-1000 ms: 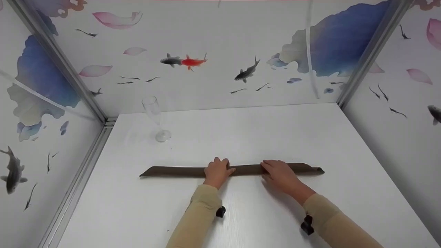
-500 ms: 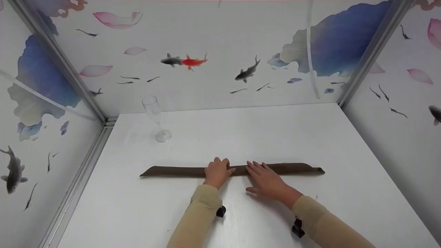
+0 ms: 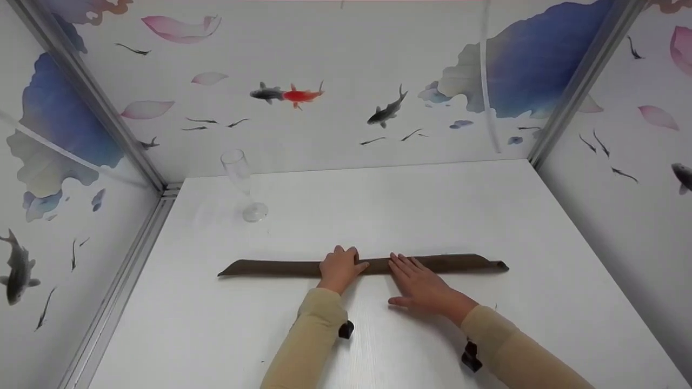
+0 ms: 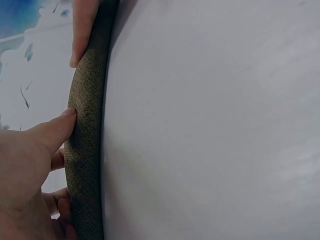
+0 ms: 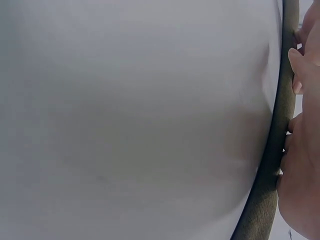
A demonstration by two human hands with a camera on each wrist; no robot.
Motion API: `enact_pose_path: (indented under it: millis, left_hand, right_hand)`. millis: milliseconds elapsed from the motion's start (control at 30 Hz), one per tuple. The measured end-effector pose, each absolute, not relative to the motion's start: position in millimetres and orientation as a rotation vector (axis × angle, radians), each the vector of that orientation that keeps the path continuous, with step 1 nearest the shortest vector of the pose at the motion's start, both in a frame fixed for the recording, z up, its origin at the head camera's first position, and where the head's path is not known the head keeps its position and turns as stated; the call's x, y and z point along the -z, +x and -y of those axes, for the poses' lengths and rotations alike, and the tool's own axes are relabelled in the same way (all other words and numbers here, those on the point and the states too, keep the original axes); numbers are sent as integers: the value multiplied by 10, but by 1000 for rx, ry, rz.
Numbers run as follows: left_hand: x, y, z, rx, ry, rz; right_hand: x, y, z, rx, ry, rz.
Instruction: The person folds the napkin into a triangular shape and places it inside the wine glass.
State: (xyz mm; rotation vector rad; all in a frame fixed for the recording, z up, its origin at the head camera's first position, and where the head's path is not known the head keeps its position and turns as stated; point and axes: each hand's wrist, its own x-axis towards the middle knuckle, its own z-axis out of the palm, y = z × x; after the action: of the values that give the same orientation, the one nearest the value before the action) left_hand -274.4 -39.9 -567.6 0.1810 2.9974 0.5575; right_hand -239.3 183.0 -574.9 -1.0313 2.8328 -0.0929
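A long, thin roll of dark brown woven cloth point(image 3: 284, 268) lies crosswise on the white table point(image 3: 405, 216), its ends slanting to points. My left hand point(image 3: 339, 272) grips it near the middle. In the left wrist view the thumb point(image 4: 62, 127) lies against the roll's near side, with the fingers partly hidden behind it. Just to the right, my right hand point(image 3: 421, 286) lays straight fingers across the top of the roll. Its thumb is spread away over the table, off the cloth. The right wrist view shows the roll point(image 5: 257, 210) running along its right side.
A clear champagne flute point(image 3: 238, 173) stands at the back left of the table, beyond the roll. White panels point(image 3: 324, 140) printed with fish and petals enclose the table at the back and sides, joined by metal posts point(image 3: 102, 92).
My right hand has slid left along the roll toward my left hand, and its fingers and thumb have spread. The left hand keeps its hold, and the roll stays in place.
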Motion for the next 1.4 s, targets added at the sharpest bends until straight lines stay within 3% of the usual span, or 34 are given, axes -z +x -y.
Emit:
enact_pose_path:
  millis: [567, 1400]
  left_hand:
    - [5672, -2736, 406, -569, 179, -2991]
    - [5671, -2748, 411, -566, 177, -2983]
  right_hand:
    - [5781, -2368, -2049, 75, -814, -2869]
    - [5825, -2330, -2380, 231, -811, -2904]
